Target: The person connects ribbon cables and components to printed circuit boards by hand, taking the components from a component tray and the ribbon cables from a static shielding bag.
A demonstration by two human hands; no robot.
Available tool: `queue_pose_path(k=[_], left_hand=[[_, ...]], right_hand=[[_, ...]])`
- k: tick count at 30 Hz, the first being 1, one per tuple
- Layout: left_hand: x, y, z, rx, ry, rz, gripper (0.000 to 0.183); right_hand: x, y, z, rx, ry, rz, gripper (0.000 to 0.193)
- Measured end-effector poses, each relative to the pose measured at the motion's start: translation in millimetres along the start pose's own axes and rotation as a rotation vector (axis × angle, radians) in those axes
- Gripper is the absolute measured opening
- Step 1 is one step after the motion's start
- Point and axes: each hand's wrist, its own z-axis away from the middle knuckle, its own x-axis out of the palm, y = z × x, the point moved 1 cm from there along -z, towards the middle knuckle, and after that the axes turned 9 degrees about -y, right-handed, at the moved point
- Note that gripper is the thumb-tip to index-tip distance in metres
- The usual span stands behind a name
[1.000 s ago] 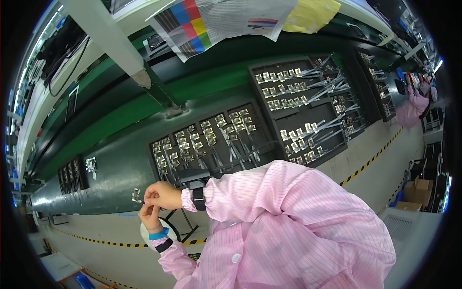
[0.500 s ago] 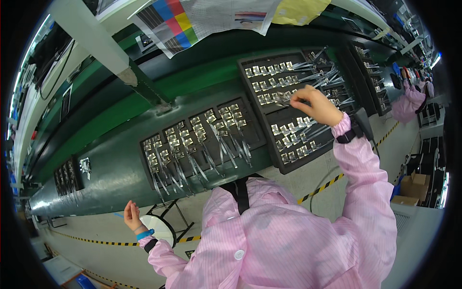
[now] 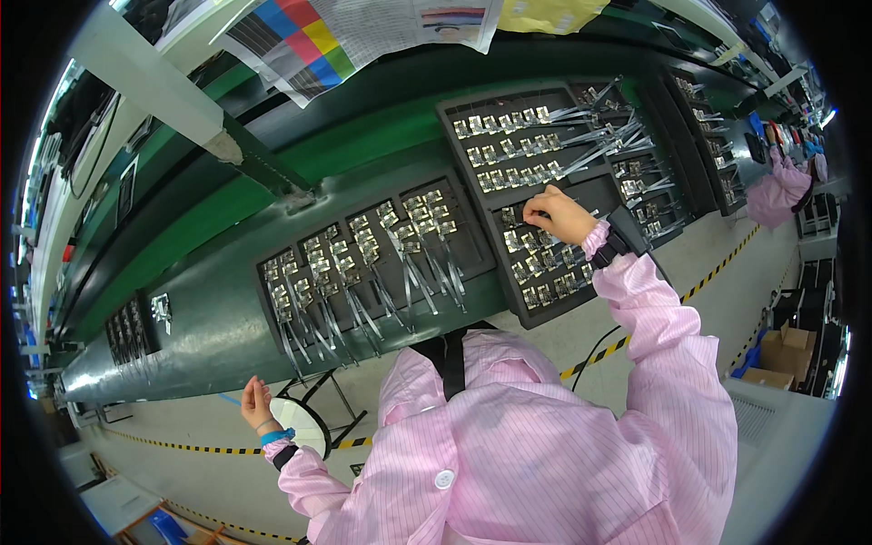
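My right hand [image 3: 560, 218] is over the large dark tray [image 3: 538, 320] on the right, thumb and fingertips pinched together. Whatever they hold is hidden. One small shiny metal connector [image 3: 509, 216] lies in the tray just left of the fingertips. Rows of similar connectors fill the tray, several with flat grey cables trailing right. My left hand [image 3: 257, 405] hangs beyond the bench's near edge at the lower left, fingers curled together with nothing visible in them. Between the hands lies another dark tray [image 3: 470, 254] with connectors and cables hanging over its near side.
The green bench [image 3: 204, 331] runs across under a pale post [image 3: 173, 77]. A small dark tray [image 3: 148, 336] and a loose connector [image 3: 161, 312] lie at its left. A round stool [image 3: 304, 425] stands below. At far right are more trays [image 3: 699, 150] and another person's pink sleeve [image 3: 774, 195].
My right hand has moved down and left from the upper rows to the lower section. The metal piece seen earlier at its fingertips no longer shows there. My left hand stays nearly in place.
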Motion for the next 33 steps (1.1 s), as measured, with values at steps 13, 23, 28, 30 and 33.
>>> queue_pose_path(k=[13,23,28,30,33], left_hand=[[7.5,-3.6,6.9,-0.031,-0.003,0.005,0.023],[3.8,-5.9,11.5,-0.053,0.028,-0.016,0.023],[5.8,-7.5,13.1,-0.044,0.021,-0.005,0.022],[6.9,-8.1,13.5,-0.043,0.023,-0.001,0.022],[6.1,-9.4,13.1,-0.04,0.013,-0.006,0.022]], right_hand=[[8.8,-4.8,-5.3,0.088,0.132,-0.069,0.007],[-35.7,3.8,19.7,-0.074,0.349,-0.05,0.007],[-85.1,68.0,25.6,0.127,0.38,0.104,0.006],[-96.7,90.2,21.3,0.146,0.336,0.163,0.005],[-97.1,108.0,14.2,0.231,0.187,0.218,0.006]])
